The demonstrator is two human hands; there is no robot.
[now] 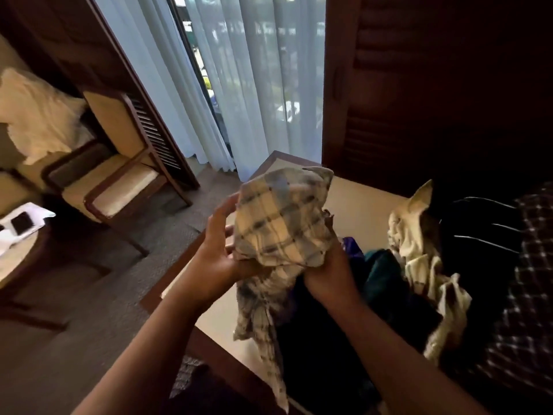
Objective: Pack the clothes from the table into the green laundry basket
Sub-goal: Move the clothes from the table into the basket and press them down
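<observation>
- Fingers (pixel 228 232) of the left hand (pixel 215 253) curl round the side of a plaid cloth (pixel 281 223), and the right hand (pixel 327 274) grips its bunched lower part.
- The plaid cloth is held up over the surface (pixel 359 211), one end hanging down.
- Just to its right, a cream garment (pixel 419 253) and a dark striped garment (pixel 478 232) lie heaped on the surface.

A hotel-style bedroom: sheer curtains (pixel 239 85) at far glass doors, a cushioned wooden armchair (pixel 119 169) left, dark louvred wardrobe doors (pixel 419 85) right.
</observation>
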